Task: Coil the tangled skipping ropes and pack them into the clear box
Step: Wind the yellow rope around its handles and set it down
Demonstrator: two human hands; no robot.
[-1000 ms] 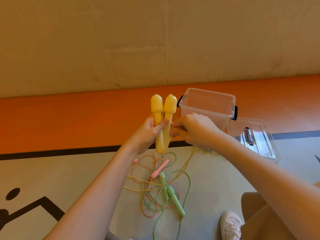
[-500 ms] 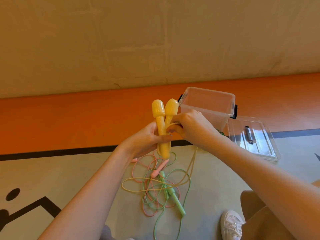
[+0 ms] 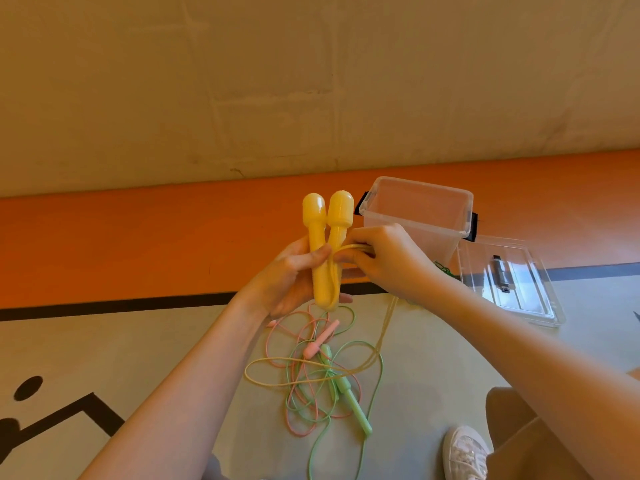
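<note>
Right hand [image 3: 388,261] wound cord lower | left hand [image 3: 294,275] grips yellow handles [image 3: 327,244] | box [image 3: 415,216] behind

White shoe [image 3: 464,452] on grey floor [image 3: 433,368], lower right. Orange band [image 3: 138,244] below beige wall [image 3: 311,81]; black line [image 3: 121,303] between.

Left hand [image 3: 289,275] gripping two yellow handles [image 3: 327,244] upright; right hand [image 3: 384,259] pinching yellow cord [image 3: 349,249]; clear box [image 3: 415,216] behind.

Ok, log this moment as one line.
left hand holds yellow handles | right hand pinches yellow cord | clear box open
</note>
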